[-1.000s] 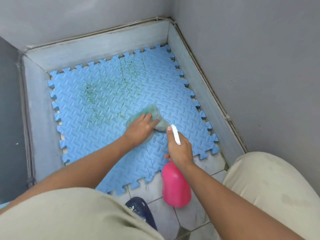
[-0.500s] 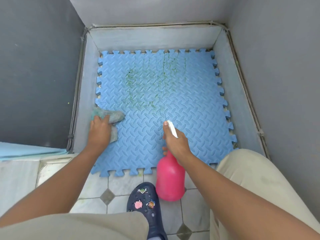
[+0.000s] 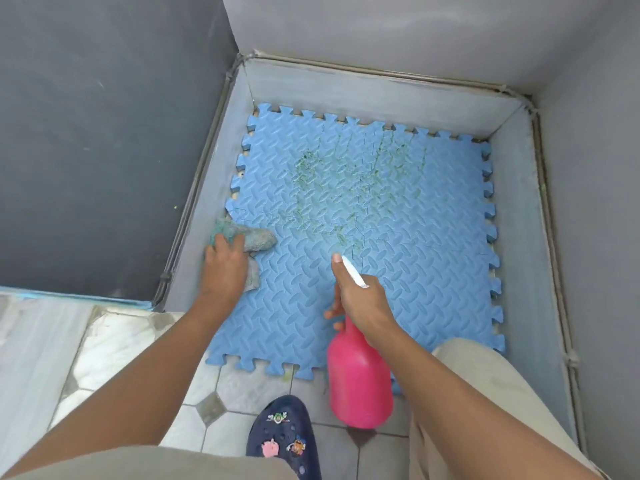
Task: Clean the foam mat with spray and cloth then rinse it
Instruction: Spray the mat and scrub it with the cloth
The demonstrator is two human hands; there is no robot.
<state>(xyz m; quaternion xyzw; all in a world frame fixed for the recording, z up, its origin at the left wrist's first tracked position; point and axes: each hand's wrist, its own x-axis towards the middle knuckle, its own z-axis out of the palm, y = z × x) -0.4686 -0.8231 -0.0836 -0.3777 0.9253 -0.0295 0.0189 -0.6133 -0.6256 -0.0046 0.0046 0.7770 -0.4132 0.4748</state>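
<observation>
My right hand (image 3: 360, 299) is wrapped around the neck of the pink spray bottle (image 3: 358, 379), index finger out along the white nozzle (image 3: 353, 271), which points at the mat's centre. My left hand (image 3: 225, 268) is flat, fingers spread, pressing the teal cloth (image 3: 249, 239) onto the left edge of the blue foam mat (image 3: 398, 244). The mat lies in a grey walled corner bay (image 3: 377, 95), its near edge overhanging the tiled floor (image 3: 242, 386).

Step in hand, as I read it: spray, then wipe. Green staining (image 3: 346, 181) sits in the far middle, well apart from the cloth. I'd aim the nozzle there, wet it evenly, then drag the cloth through in overlapping passes, working grime out of the tread grooves.

Can't see the trigger or whether it's squeezed; no mist visible. The bottle covers part of the near mat edge. My knee hides the near right corner. A dark clog (image 3: 287, 441) is cut off by my shorts.
</observation>
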